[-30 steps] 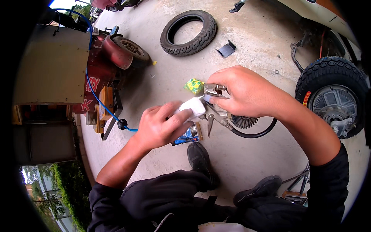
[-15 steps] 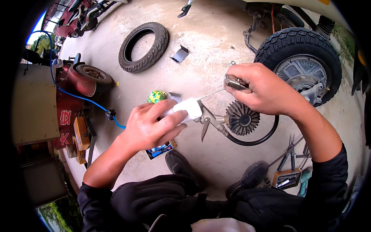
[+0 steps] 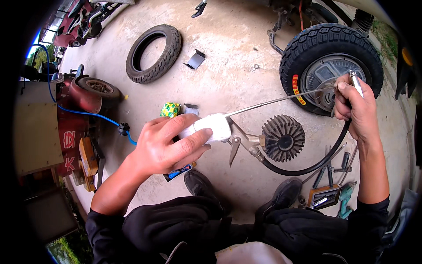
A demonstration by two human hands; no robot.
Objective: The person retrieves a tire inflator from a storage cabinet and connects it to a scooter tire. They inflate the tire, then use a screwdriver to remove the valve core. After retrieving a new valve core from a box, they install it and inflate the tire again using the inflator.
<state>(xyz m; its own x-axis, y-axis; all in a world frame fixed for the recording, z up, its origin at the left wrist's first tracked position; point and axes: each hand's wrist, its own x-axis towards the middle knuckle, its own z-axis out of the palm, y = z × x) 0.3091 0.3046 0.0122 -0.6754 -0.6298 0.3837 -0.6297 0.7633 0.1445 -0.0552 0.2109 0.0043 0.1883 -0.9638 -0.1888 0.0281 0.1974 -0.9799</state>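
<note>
My left hand (image 3: 165,147) grips a white block (image 3: 215,127) with its fingers over the top. A thin metal rod (image 3: 277,99) extends from the block up to my right hand (image 3: 357,103), whose curled fingers hold a silver metal fitting (image 3: 355,81). Behind and below the block is a metal air gun (image 3: 247,141) with a lever and a round, finned black piece (image 3: 283,137); whether my left hand also holds it is hidden. Its black hose (image 3: 296,171) curves up to my right hand, where its end is hidden.
A loose tyre (image 3: 156,53), bent metal piece (image 3: 194,59) and green-yellow packet (image 3: 170,110) lie ahead. A mounted wheel (image 3: 307,48) stands at right, red vehicle (image 3: 85,99) and blue hose (image 3: 83,110) at left. Tool trays (image 3: 321,191), a green power tool (image 3: 345,202) and tools surround my feet.
My right hand has moved to the right with the silver fitting, and the rod between my hands shows much longer. My left hand still holds the white block. The view has shifted.
</note>
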